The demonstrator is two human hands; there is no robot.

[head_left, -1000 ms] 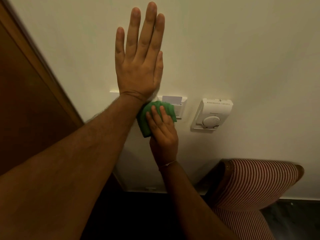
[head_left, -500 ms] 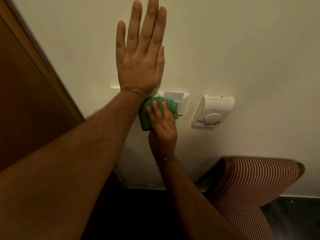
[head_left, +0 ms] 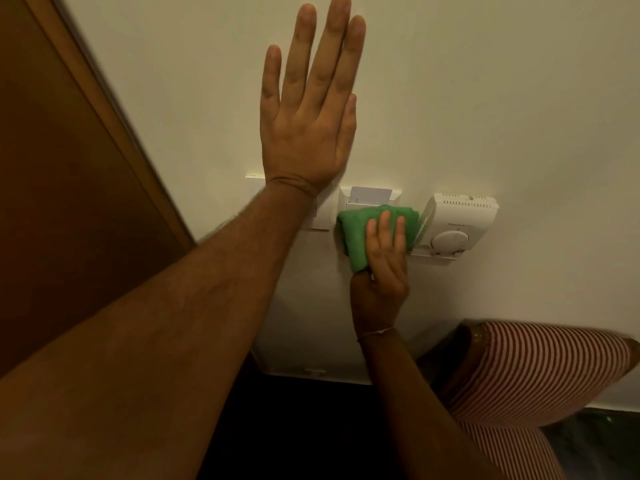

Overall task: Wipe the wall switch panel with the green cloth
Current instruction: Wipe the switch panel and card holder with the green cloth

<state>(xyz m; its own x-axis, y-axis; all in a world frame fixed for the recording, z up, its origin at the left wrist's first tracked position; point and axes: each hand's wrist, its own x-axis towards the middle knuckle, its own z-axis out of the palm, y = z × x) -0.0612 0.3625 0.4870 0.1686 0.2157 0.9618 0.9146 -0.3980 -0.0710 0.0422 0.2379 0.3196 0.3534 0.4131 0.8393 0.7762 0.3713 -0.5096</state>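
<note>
My left hand [head_left: 306, 109] lies flat on the pale wall, fingers spread upward, its wrist covering part of the white switch panel [head_left: 323, 211]. My right hand [head_left: 382, 268] presses a folded green cloth [head_left: 360, 233] against the wall below a white card-holder plate [head_left: 369, 197], which has a card slotted in its top. The cloth covers the lower half of that plate and reaches the left edge of the thermostat. Only the right strip and top-left corner of the switch panel show.
A white thermostat [head_left: 457, 223] with a round dial sits on the wall just right of the cloth. A brown wooden door frame [head_left: 104, 133] runs down the left. A red-and-white striped chair [head_left: 540, 372] stands at the lower right against the wall.
My right hand has slid the green cloth to the right, off the switch panel and onto the card-holder plate, up against the thermostat. My left hand stays flat on the wall.
</note>
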